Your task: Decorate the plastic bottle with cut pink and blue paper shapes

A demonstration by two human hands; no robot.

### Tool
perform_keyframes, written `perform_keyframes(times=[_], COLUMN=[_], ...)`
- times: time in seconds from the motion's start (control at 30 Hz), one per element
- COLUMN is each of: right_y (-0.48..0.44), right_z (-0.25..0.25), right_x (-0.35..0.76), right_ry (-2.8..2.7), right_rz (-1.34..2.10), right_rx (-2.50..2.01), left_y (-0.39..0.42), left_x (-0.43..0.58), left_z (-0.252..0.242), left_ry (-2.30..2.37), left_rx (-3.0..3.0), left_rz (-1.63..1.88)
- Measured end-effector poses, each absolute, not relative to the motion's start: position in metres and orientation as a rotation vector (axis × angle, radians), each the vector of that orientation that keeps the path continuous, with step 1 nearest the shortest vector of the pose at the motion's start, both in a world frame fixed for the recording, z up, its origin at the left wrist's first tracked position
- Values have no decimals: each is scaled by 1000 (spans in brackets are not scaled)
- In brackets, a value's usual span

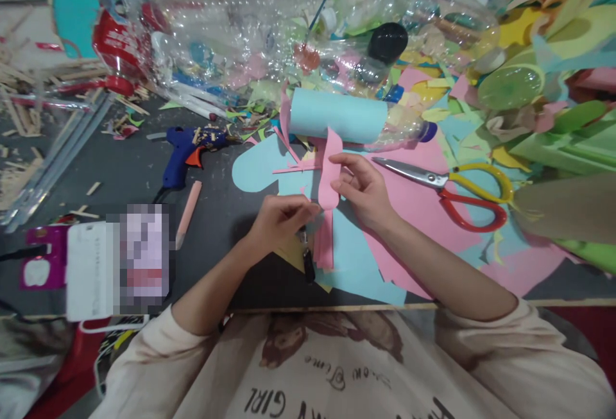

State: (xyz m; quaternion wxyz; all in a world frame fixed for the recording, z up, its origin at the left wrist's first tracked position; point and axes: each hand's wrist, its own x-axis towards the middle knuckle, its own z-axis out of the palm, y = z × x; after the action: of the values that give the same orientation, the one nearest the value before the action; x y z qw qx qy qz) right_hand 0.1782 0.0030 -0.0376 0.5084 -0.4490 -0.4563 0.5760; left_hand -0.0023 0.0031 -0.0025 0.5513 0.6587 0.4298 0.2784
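Pink paper makes the narrow strip [330,178] at the middle of the table, and its long axis runs away from the person, from a rounded near end up to a far end against the bottle [339,114]. The right hand [362,189] is half curled and holds the strip at its right edge, with the thumb and the forefinger a little apart. The left hand [283,221] has thumb and forefinger brought together just beside the rounded end; whether they pinch something, I cannot tell. Wrapped in light blue paper, the bottle lies on its side, nearly across the strip, and its dark blue cap points to the right. Many clear plastic bottles [231,34] are heaped behind, and what is inside them is not clear to me. At the far left, one red-labelled bottle [118,47] has its red cap downward. Scissors [445,188] rest on a pink sheet [409,226], blade tips toward the right hand, and a blue glue gun [180,156] lies on the left side. Under all this is a dark grey table [206,178], with wood sticks [22,111] and paper scraps scattered, and behind it stands a greyish wall.
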Motion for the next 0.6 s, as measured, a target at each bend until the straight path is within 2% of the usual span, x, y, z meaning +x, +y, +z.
perform_keyframes(times=[0.27,0.33,0.4,0.47,0.6], right_y=[5,5,6,6,5], right_z=[-39,-39,-39,-38,-36], right_x=[181,181,182,183,183], right_ry=[-1204,-1219,-1225,-1230,-1228], right_rz=[1344,1364,1389,1412,1434], right_rx=[-1088,-1079,-1060,-1036,-1076], left_y=[37,48,58,67,76], left_x=[-65,-87,-102,-109,-113], left_z=[38,32,19,7,-1], left_ry=[1676,2023,2369,2392,2468], left_rx=[1525,1634,1701,1702,1616], left_rz=[1202,1029,684,436,349])
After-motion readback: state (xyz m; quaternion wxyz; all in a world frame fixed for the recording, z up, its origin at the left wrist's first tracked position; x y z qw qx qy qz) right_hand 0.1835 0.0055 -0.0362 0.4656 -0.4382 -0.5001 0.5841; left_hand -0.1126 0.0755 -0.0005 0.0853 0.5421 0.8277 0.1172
